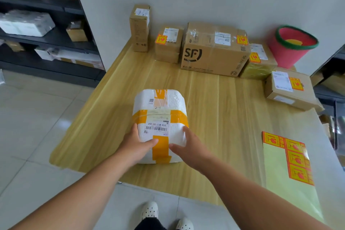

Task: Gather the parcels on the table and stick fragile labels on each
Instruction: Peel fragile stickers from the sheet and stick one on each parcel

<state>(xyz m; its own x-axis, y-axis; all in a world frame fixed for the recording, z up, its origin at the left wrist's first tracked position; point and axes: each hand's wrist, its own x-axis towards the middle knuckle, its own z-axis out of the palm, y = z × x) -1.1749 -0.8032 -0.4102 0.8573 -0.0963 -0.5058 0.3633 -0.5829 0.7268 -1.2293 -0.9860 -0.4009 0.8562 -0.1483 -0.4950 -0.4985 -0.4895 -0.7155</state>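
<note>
A white foam parcel (160, 110) bound with yellow tape lies near the front middle of the wooden table (220, 110). My left hand (137, 145) grips its near left corner and my right hand (188, 147) grips its near right corner, thumbs on top. A sheet of orange fragile labels (293, 162) lies at the front right. Along the back stand a tall narrow box (139, 28), a small box (168, 45), a large SF box (214, 50), a yellowish box (258, 61) and a flat box (288, 87). All but the tall box carry an orange label.
A pink bucket (291, 45) with a green rim stands at the back right corner by the wall. Dark shelves (46, 30) with parcels stand to the left across a tiled floor. My white shoes show below the table's front edge.
</note>
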